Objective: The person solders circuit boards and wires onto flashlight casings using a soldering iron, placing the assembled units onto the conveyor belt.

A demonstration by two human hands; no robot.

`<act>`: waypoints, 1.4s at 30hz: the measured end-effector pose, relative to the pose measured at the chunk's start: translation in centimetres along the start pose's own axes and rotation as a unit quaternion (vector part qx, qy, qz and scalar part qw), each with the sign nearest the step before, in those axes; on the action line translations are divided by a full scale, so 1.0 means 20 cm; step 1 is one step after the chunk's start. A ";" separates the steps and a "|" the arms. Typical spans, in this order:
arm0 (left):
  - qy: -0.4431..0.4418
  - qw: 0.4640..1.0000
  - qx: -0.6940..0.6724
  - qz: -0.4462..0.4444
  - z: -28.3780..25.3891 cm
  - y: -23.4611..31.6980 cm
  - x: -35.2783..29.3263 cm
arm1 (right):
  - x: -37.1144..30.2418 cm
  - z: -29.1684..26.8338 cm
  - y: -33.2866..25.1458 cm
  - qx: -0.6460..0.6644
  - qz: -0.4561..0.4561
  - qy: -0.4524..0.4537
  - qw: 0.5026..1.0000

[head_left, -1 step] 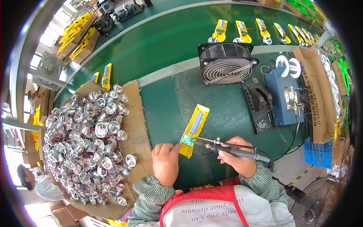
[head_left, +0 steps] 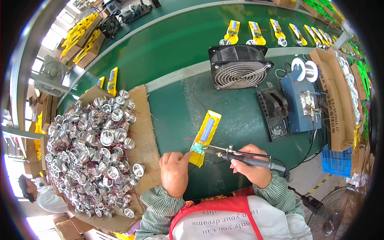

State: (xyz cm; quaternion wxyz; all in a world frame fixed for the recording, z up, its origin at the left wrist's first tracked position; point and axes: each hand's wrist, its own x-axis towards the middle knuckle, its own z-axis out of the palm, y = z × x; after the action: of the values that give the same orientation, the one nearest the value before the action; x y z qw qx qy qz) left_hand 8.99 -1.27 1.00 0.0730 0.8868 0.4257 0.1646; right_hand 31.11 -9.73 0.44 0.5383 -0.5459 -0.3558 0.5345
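Observation:
My right hand [head_left: 256, 170] is closed around a soldering iron [head_left: 251, 161] with a thin solder feed tube. Its tip reaches left to a small green circuit board [head_left: 198, 148] in a yellow plastic housing [head_left: 214, 118]. A blue-grey cylindrical battery [head_left: 207, 131] lies in the same housing, and a red wire sticks out to its left. My left hand [head_left: 175, 172] is curled, thumb and finger pinched at the board's left edge; what they hold is hidden.
At left, a heap of silvery lamp reflectors [head_left: 107, 138] covers cardboard [head_left: 146, 128]. A black fan [head_left: 240, 68] stands ahead, with a black iron stand [head_left: 272, 112] and blue solder feeder [head_left: 298, 104] to its right. Yellow housings [head_left: 257, 34] line the green belt [head_left: 172, 48]. A person [head_left: 48, 198] sits far left.

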 end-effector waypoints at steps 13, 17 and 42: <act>0.019 0.990 -0.123 -0.059 0.09 0.03 0.07 | 0.01 0.01 0.02 -0.002 -0.003 -0.010 1.000; 0.013 0.990 -0.126 -0.059 0.09 0.03 0.08 | 0.03 0.02 0.03 0.011 -0.009 -0.007 1.000; -0.101 0.992 -0.066 0.031 0.02 0.03 0.06 | -0.04 -0.10 -0.07 -0.010 -0.035 -0.008 0.999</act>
State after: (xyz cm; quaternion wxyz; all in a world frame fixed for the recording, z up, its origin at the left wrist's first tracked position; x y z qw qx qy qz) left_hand 10.26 -0.69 1.02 0.1683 0.9049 0.3768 0.1043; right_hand 33.09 -10.63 1.56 0.5486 -0.5342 -0.3842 0.5158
